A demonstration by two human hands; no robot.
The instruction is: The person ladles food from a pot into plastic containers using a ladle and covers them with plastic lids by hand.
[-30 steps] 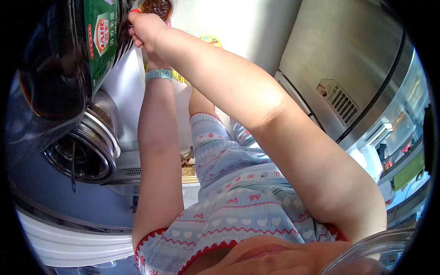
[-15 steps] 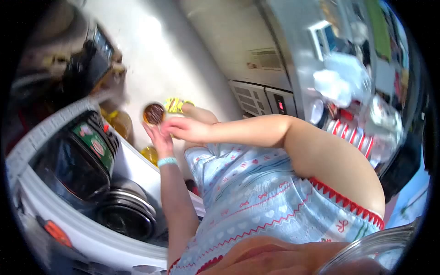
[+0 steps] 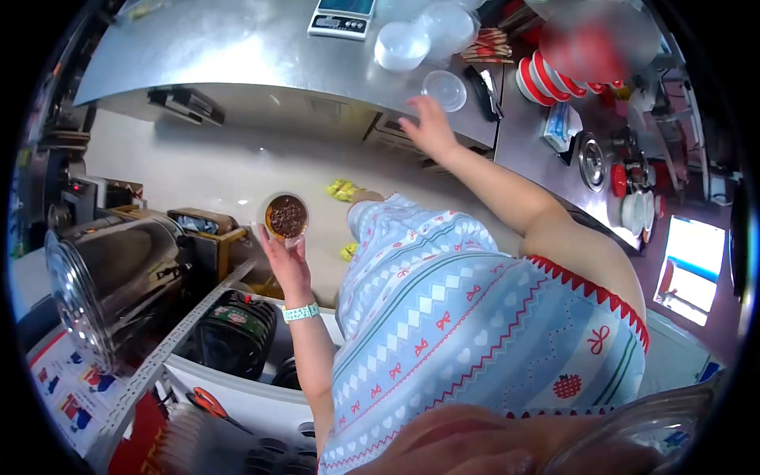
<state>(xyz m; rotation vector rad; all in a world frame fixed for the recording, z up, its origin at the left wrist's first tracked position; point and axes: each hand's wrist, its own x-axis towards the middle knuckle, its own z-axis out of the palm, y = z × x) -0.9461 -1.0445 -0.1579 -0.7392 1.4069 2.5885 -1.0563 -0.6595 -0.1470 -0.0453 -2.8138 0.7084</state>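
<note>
My left hand (image 3: 286,269), with a patterned band at the wrist, is closed round the near side of a round tub (image 3: 286,217). Glossy dark brown food in orange-tinted liquid shows inside it, and the tub is held above the floor. My right hand (image 3: 431,131) holds nothing; its fingers are apart at the edge of the steel counter (image 3: 237,47). Just beyond those fingertips a clear round lid (image 3: 444,90) lies on the counter, and whether they touch it I cannot tell.
White plastic tubs (image 3: 402,46) and a digital scale (image 3: 340,22) stand on the counter. Red-and-white stacked bowls (image 3: 542,79) are farther right. On my left are a large metal pot (image 3: 127,277) and an open white bin (image 3: 237,396) holding a dark jug (image 3: 233,332).
My view has turned toward the counter. My right hand has left the tub and moved out to the right, fingers spreading. My left hand still holds the tub.
</note>
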